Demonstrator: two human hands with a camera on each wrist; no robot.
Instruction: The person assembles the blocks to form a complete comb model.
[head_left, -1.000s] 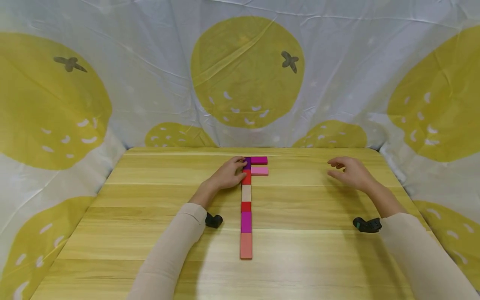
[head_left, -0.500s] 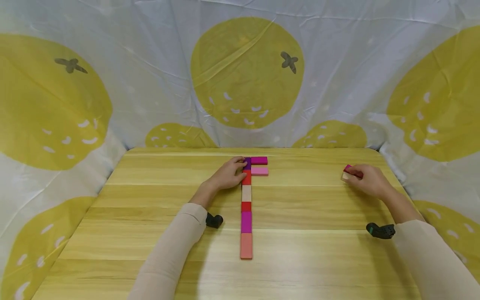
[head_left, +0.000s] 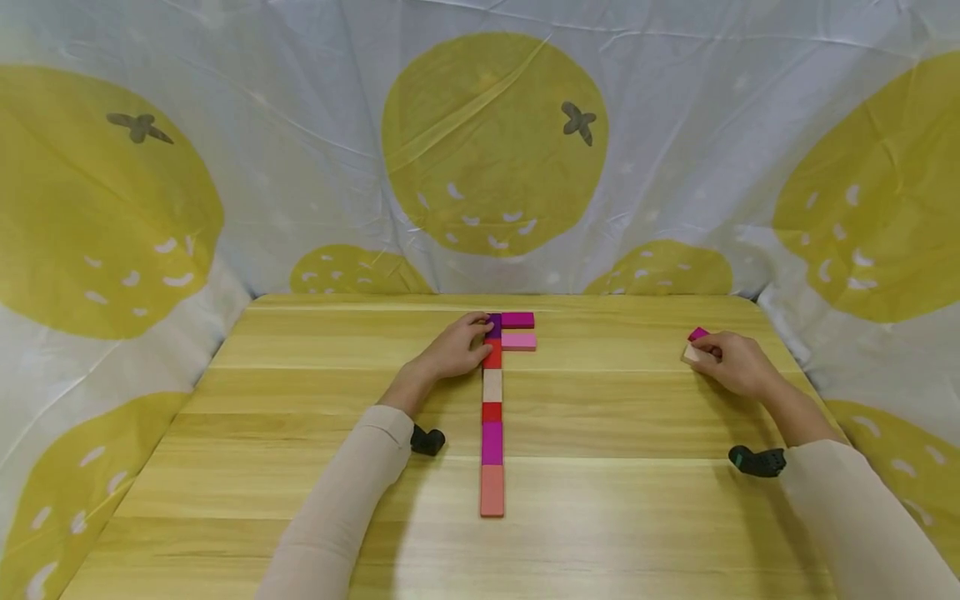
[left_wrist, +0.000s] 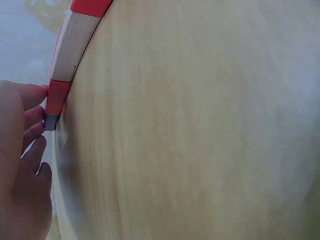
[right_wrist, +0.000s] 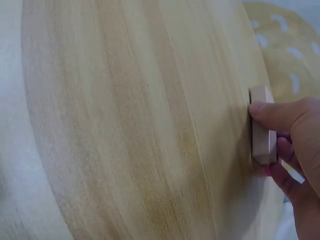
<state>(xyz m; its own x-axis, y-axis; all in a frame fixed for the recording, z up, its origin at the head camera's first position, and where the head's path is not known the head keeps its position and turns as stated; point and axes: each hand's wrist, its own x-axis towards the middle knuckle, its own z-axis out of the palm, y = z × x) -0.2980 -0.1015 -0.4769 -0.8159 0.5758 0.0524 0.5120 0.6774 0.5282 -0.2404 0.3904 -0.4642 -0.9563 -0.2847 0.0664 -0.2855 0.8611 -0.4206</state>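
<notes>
A pale wooden block (head_left: pixel 691 353) is pinched between the thumb and fingers of my right hand (head_left: pixel 737 364) on the table's right side; the right wrist view shows the thumb on the long block (right_wrist: pixel 263 135). Just beyond it is a magenta block (head_left: pixel 698 333), partly hidden by the fingers. My left hand (head_left: pixel 454 346) rests at the far end of a straight row of blocks. Its fingertips touch the purple block (head_left: pixel 494 325) and its thumb touches the adjoining red block (head_left: pixel 492 355); the other fingers are relaxed in the left wrist view.
Nearer in the row lie a natural wood block (head_left: pixel 492 385), a smaller red block (head_left: pixel 491 412), a magenta-purple block (head_left: pixel 492 442) and a salmon block (head_left: pixel 492 490). A magenta block (head_left: pixel 518 320) and a pink block (head_left: pixel 519 342) project rightward. A patterned curtain (head_left: pixel 495 142) stands behind the table (head_left: pixel 600 517).
My right hand has moved right and toward me, and now pinches the wooden block; over the last half second it has barely shifted. My left hand and the row stay put.
</notes>
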